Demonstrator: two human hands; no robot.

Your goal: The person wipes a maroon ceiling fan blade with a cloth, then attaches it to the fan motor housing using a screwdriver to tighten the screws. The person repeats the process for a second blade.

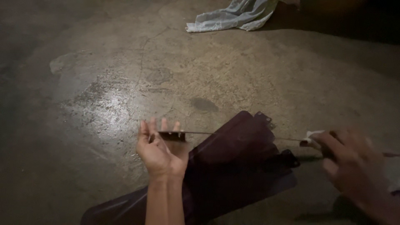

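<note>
A thin, dark, translucent plastic panel (233,141), tinted a deep purple-brown, is held edge-on above the concrete floor (104,83), between the person's two hands. Its top edge shows as a fine straight line running from one hand across to the other. Small mounting tabs stick out at its upper corner and along its right side.

The left hand (160,152) supports the panel's left end. The palm faces up, the fingers are spread and upright behind the edge, and the thumb presses against the near side, so the panel is lightly clamped between thumb and fingers.

The right hand (354,166) is blurred. It seems to be closed around the panel's right end, with a small white scrap (312,135) of cloth or paper pinched at the fingertips against the edge. How tight that grip is cannot be told through the blur.

Below the panel a second dark sheet (125,208), or the panel's own lower part, lies on the floor and reaches toward the bottom left; which it is cannot be made out.

Well apart, at the top of the view, a crumpled pale cloth (233,16) lies on the floor. The concrete is stained and cracked, with a bright sheen of reflected light left of centre. No container shows in view.
</note>
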